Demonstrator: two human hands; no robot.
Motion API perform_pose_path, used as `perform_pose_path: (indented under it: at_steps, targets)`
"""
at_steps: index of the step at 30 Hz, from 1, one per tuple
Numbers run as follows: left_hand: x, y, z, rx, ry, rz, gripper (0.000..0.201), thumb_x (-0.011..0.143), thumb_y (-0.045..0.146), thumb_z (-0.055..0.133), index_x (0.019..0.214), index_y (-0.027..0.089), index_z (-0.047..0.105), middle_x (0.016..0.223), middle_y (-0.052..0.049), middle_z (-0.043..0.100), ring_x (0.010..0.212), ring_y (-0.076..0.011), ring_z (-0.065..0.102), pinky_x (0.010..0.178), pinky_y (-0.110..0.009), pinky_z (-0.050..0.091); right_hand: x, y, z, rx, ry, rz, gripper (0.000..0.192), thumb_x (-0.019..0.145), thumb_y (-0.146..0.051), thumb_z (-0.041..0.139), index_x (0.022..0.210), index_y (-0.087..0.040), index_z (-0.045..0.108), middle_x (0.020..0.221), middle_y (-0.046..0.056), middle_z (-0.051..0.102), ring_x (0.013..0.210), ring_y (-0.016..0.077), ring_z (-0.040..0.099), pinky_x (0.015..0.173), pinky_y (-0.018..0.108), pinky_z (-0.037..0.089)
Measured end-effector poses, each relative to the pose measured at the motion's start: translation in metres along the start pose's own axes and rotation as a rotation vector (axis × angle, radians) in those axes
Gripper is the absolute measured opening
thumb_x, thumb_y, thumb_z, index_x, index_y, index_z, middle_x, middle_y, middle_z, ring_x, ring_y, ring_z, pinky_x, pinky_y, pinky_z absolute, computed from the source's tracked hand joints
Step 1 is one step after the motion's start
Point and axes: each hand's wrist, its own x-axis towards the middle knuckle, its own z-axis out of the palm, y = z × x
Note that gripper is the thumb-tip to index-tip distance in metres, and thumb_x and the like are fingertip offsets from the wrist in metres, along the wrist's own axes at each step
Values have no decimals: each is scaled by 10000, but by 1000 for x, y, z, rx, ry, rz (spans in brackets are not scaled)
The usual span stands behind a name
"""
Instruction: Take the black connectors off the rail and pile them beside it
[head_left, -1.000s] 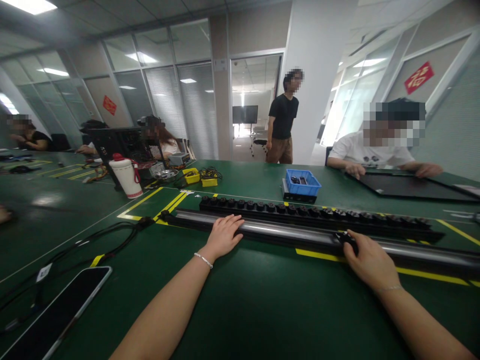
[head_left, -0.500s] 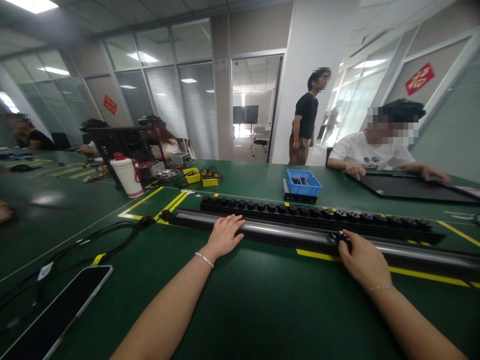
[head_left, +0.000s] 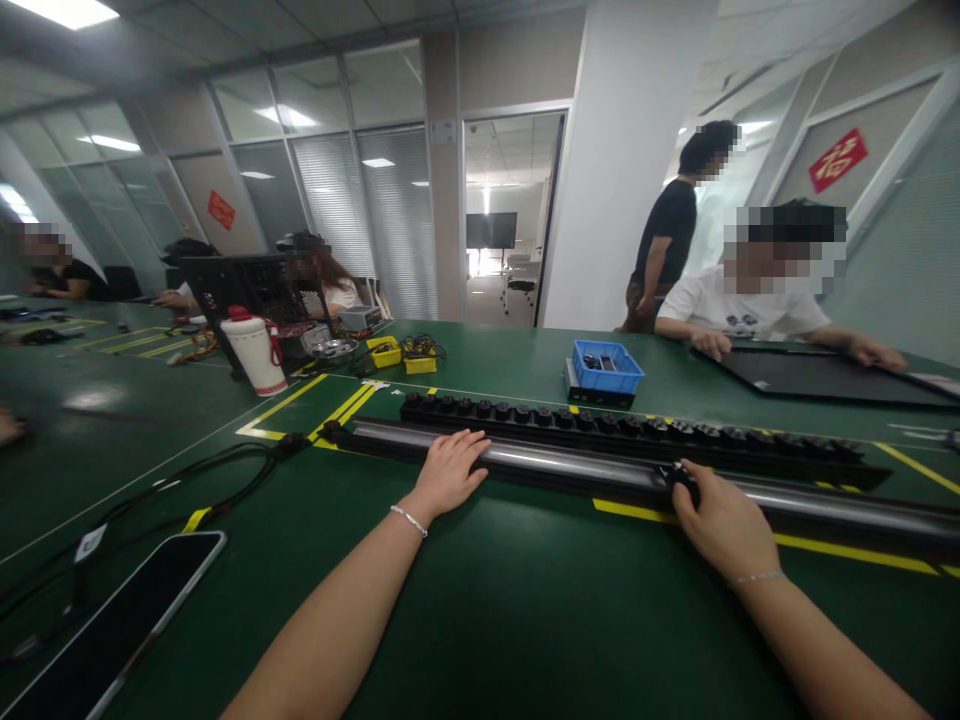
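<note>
A long bar [head_left: 570, 463] with a shiny grey face and black edges lies across the table before me. My left hand [head_left: 448, 470] rests flat on its left part, fingers stretched out. Farther right, my right hand [head_left: 724, 520] grips a small black part [head_left: 685, 486] against the bar's face; its exact kind is partly hidden by my fingers. Just behind lies a black rail [head_left: 523, 412] with a row of round black sockets along its length. A black cable [head_left: 225, 450] runs from the bar's left end.
A phone [head_left: 124, 625] lies at the lower left of the green table [head_left: 510, 620]. Farther back are a white tumbler [head_left: 259, 360], yellow boxes [head_left: 384, 351] and a blue bin [head_left: 607, 366]. Across the table, a seated person [head_left: 757, 300] handles a black panel [head_left: 810, 372].
My right hand has shifted very slightly left with the small black part. My left hand stays in place. A standing person in the background has moved right.
</note>
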Motion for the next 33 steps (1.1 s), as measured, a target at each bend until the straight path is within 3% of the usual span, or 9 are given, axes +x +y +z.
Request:
perform_pose_path:
  at_steps: [13,23,33]
  targets:
    - [0,0,0,-2,6,-4,481,852,375,446,1322,311,365,1387,-2,418,1282,-210,321,1030,-420,246,0,-16,2,49,61,-112,434,842,-313,361,1179,-90,520,997,141,641,894,248,600,805,386,474]
    - [-1,0,0,-2,7,3,471,857,372,444,1317,304,370,1393,-2,411,1287,-209,316,1034,-420,237,-2,-20,4,-1,15,-83,446,873,-341,331,1206,-89,486,1033,129,630,907,235,598,801,362,465]
    - [-1,-2,2,5,17,15,462,865,384,428,1315,296,372,1394,-1,411,1286,-206,316,1026,-416,243,-4,-40,5,26,0,-170,484,869,-344,351,1278,-94,421,1076,138,612,941,247,580,823,382,458]
